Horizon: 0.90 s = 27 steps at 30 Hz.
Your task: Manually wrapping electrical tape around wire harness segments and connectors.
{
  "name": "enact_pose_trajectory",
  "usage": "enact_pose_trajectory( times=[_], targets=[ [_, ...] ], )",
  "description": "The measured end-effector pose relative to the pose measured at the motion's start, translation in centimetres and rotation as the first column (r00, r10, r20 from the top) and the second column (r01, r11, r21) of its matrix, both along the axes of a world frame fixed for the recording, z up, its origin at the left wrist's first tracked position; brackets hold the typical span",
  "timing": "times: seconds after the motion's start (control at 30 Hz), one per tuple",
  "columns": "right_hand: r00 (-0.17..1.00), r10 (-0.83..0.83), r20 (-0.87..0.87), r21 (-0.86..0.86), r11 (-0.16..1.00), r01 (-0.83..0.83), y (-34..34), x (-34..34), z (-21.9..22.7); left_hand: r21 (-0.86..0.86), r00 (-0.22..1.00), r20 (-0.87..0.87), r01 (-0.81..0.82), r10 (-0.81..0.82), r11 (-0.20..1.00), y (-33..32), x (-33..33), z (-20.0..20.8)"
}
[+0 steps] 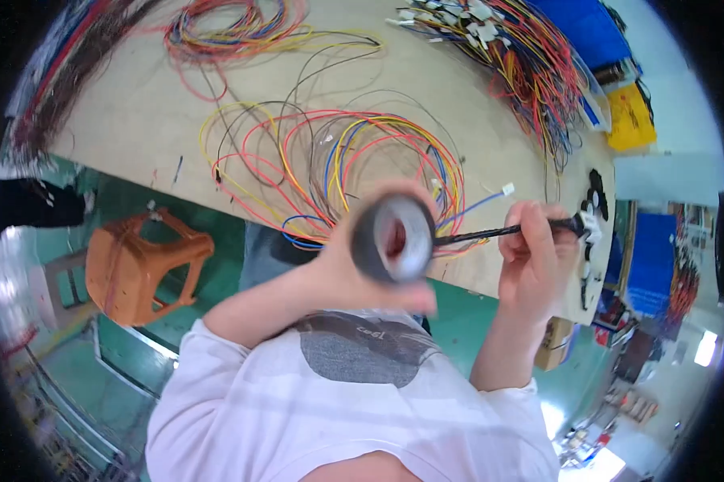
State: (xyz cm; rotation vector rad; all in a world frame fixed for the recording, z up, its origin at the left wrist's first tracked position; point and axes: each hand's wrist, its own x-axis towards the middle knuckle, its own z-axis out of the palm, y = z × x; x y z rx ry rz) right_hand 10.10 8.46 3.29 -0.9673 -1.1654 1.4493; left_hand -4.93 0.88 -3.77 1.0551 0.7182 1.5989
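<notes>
My left hand point(334, 269) is closed around a roll of black tape point(417, 245), with the roll's core turned up toward me; both are a little blurred. From the roll's right side a thin wire bundle wrapped in black tape point(478, 234) runs to my right hand point(531, 261), which pinches it between thumb and fingers. White connectors point(593, 229) show at the bundle's right end, just past that hand. A blue wire with a small white plug point(507, 189) sticks out above the bundle. Loose loops of red, yellow, blue and black wires point(378, 120) lie on the table behind the roll.
On the wooden table point(490, 145) lie another wire coil point(225, 36) and, at the far right, a thick heap of wires with white connectors point(531, 80). A yellow packet point(631, 116) is at the right edge. An orange stool point(121, 273) stands on the green floor to the left.
</notes>
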Motion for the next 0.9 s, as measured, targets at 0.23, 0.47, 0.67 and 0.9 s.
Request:
enact_pose_trajectory(
  times=[0.23, 0.47, 0.67, 0.9],
  targets=[
    [0.986, 0.142, 0.09, 0.193, 0.968, -0.158, -1.5, -0.3, 1.1, -0.201, 0.957, -0.257, -0.185, 0.131, 0.962, 0.9, 1.9, -0.2],
    [0.991, 0.103, -0.084, 0.066, 0.993, -0.098, -0.9, -0.7, 0.2, -0.402, 0.947, 0.32, 0.159, -0.024, 0.902, 2.0, 0.7, 1.5],
    [0.984, 0.138, -0.117, -0.146, 0.977, -0.154, 1.7, 0.2, 1.7, 0.121, 0.988, 0.089, -0.135, 0.124, 0.983, -0.7, 0.2, 1.4],
    [0.976, 0.21, 0.051, 0.211, 0.953, -0.216, -0.9, -0.4, 2.7, 0.091, 0.889, -0.311, -0.325, 0.337, 0.941, 1.3, 2.5, -0.6]
  ],
)
